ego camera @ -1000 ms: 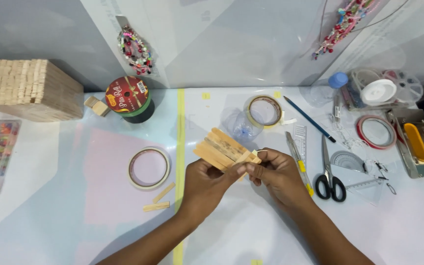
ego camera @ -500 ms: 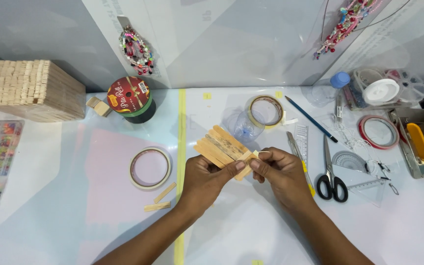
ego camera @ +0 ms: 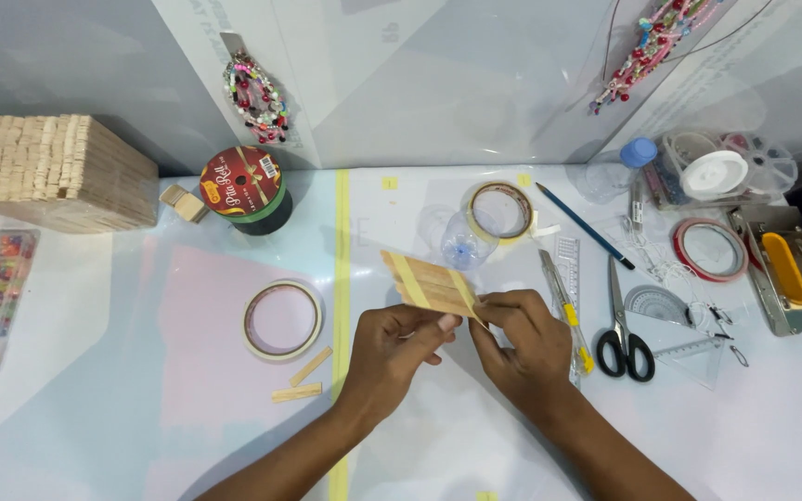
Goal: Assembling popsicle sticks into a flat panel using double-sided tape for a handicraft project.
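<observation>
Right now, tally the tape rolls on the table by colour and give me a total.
Cream or white rolls: 1, left of the hands
Brownish clear rolls: 1, behind the stick panel
Red-edged rolls: 1, right of the scissors
Red-and-green labelled rolls: 1, near the stick block
Total: 4

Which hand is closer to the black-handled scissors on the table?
Right. The right hand is just left of the scissors, apart from them. The left hand is farther left, beyond the right hand, holding the panel of wooden sticks.
</observation>
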